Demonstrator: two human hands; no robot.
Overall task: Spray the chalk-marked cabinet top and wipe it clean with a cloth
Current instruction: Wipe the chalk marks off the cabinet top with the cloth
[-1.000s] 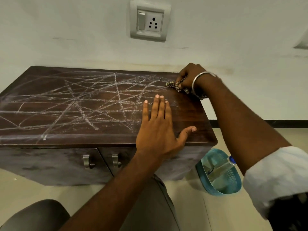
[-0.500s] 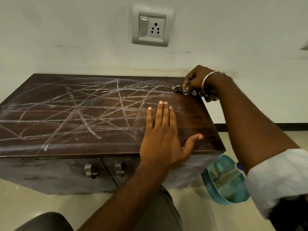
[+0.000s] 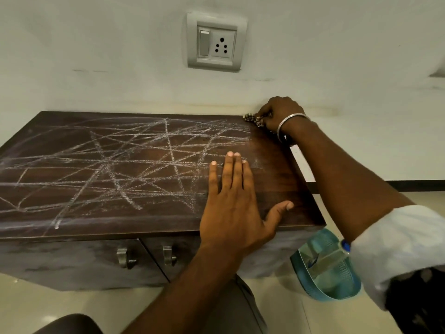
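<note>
A: Since prev. pic: right hand [image 3: 280, 113] slid w/ cloth [image 3: 252, 119] further back, up to far right corner of cabinet top [image 3: 120, 150]. Left hand [image 3: 237, 206] stayed put, same spot.

B: Fingers on right?

A: Curled tight, bunched round cloth. Only a speckled bit of cloth poked out left of knuckles, pressed to wood at back edge, just below wall [image 3: 96, 68]. Metal bangle [image 3: 287, 122] on that wrist.

B: And left?

A: Lay flat, palm down, near front right of top. Four fingers straight & together, thumb splayed out to right. Held nothing.

B: Chalk?

A: Chalk lines [image 3: 115, 169] crisscrossed most of top, left & middle, right up to left fingertips. Strip at right end, betw. two hands, looked mostly bare dark wood, w/ faint smudge just right of fingertips. Wet or dry — couldn't tell.

B: Spray bottle?

A: Down on floor, right of cabinet, inside blue basket [image 3: 310, 283]. Clear bottle [image 3: 330, 259] w/ blue cap, lying tilted, partly hidden behind white sleeve [image 3: 395, 239]. Well apart from both hands.

B: Else?

A: Two metal handles [image 3: 125, 257] on cabinet doors below front edge. Switch & socket plate [image 3: 216, 42] on wall above. Knee in grey trousers [image 3: 240, 309] at bottom, under left forearm.
</note>
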